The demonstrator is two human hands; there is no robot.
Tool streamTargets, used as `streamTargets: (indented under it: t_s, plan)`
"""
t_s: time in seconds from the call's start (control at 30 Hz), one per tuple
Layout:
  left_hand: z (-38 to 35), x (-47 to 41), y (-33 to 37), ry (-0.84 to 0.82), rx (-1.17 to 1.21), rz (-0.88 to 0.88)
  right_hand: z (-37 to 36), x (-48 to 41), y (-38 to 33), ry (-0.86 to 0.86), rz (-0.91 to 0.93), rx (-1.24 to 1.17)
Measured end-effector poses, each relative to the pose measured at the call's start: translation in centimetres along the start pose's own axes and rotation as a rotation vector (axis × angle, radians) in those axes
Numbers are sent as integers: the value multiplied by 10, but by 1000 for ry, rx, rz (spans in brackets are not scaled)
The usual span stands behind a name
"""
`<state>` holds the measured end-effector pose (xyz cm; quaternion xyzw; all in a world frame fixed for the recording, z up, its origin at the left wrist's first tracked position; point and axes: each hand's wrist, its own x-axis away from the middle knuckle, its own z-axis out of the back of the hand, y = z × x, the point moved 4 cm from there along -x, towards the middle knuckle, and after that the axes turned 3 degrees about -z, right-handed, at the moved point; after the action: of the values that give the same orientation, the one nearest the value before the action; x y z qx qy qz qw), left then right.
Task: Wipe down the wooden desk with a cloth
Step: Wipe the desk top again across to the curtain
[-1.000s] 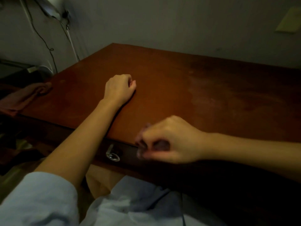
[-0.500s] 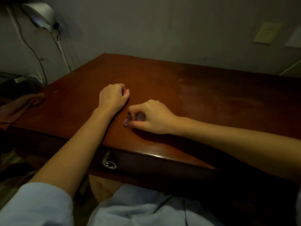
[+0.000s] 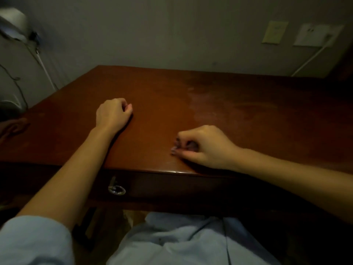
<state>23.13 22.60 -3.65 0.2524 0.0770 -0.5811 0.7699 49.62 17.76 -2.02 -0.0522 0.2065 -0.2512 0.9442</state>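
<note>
The brown wooden desk (image 3: 238,104) fills the middle of the view, with a paler smeared patch on its right half. My left hand (image 3: 112,113) rests on the desk left of centre, curled into a loose fist with nothing in it. Near the front edge, my right hand (image 3: 205,148) rests with its fingers curled in against the thumb, and I see nothing held in it. A crumpled pinkish cloth (image 3: 13,128) lies at the desk's far left edge, well away from both hands.
A metal key ring (image 3: 116,189) hangs from the drawer front below the desk edge. At the upper left are a lamp head (image 3: 14,21) and dangling cables. Wall plates (image 3: 275,32) and a white cable are on the wall at the right. My lap is under the desk.
My right hand rose from the front edge onto the desk beside my left hand, then slid to the right. My left hand stayed in place, and the view tilted up a little.
</note>
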Motion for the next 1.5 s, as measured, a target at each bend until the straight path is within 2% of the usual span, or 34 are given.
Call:
streamTargets:
  t_s: [0.1, 0.17, 0.23, 0.33, 0.47, 0.63, 0.73, 0.87, 0.97, 1.03, 1.1, 1.17, 1.23, 1.37, 1.5]
  plan:
    - [0, 1, 1, -15, -11, 10, -9, 0, -34, -18, 87, -23]
    - [1, 1, 3, -14, -14, 9, -1, 18, -31, -60, 86, -65]
    - [1, 1, 2, -19, -13, 14, 11, 41, -7, -96, 14, -74]
    - [-1, 0, 2, -39, -12, 20, 31, 54, 37, -27, -180, 19]
    - [0, 1, 3, -32, -27, 21, 13, 17, 28, 87, -313, 174]
    - [0, 0, 3, -41, -54, 29, -15, 2, -41, 117, -158, 90]
    - [1, 0, 4, -30, -59, 16, 3, 29, -34, 70, -159, 68]
    - [4, 5, 9, -23, -66, 19, 29, 65, 19, 51, -389, 131]
    - [4, 16, 26, -38, -56, -23, 28, 39, 48, 105, -508, 230]
    - [3, 23, 45, -66, -88, -73, 13, 12, 38, 129, -491, 214]
    - [5, 29, 68, -60, -124, -111, -2, 4, 8, 119, -378, 166]
    - [2, 28, 85, -47, -103, -138, -1, 28, -20, 87, -214, 100]
    - [-6, 24, 94, -67, -70, -146, 13, 59, -21, 53, -175, 57]
    - [-20, 23, 96, -62, -21, -146, 32, 77, 26, 63, -438, 70]
    - [-16, 28, 96, -33, -10, -150, 4, 15, 12, 124, -468, 193]
